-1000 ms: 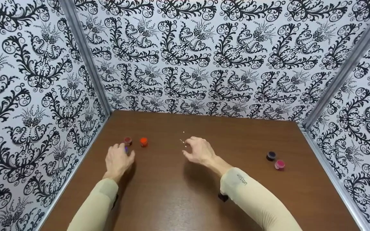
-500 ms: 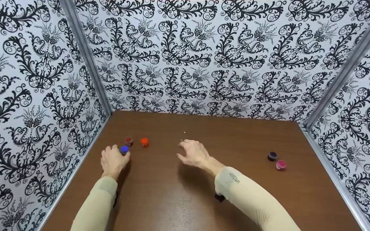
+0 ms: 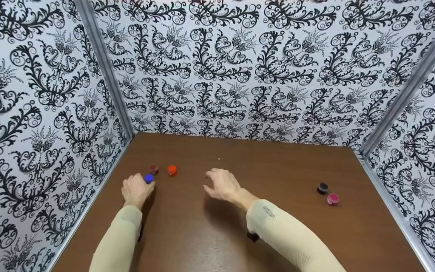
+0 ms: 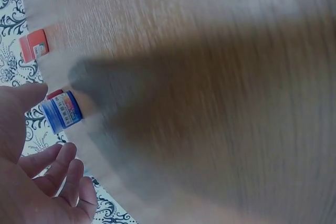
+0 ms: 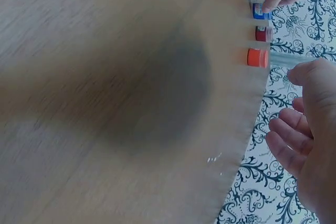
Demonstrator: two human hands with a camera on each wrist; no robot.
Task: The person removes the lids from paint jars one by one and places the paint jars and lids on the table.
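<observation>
- Blue, labelled round plastic jar (image 4: 64,113), half-hidden earlier, now shows beside the left hand (image 3: 136,190), thumb and fingers apart: likely ungripped.
- Right hand (image 3: 222,185) shifted leftward, thumb and fingers parted, empty.

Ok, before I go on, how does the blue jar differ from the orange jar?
Colour: the blue jar is deep blue, the orange jar bright orange-red.
Place: the blue jar stands further left and nearer the person; the orange jar is further back.
Reach: the blue jar is right by the left grip; the orange jar stands clear of it.
Both are small labelled jars on the table.
</observation>
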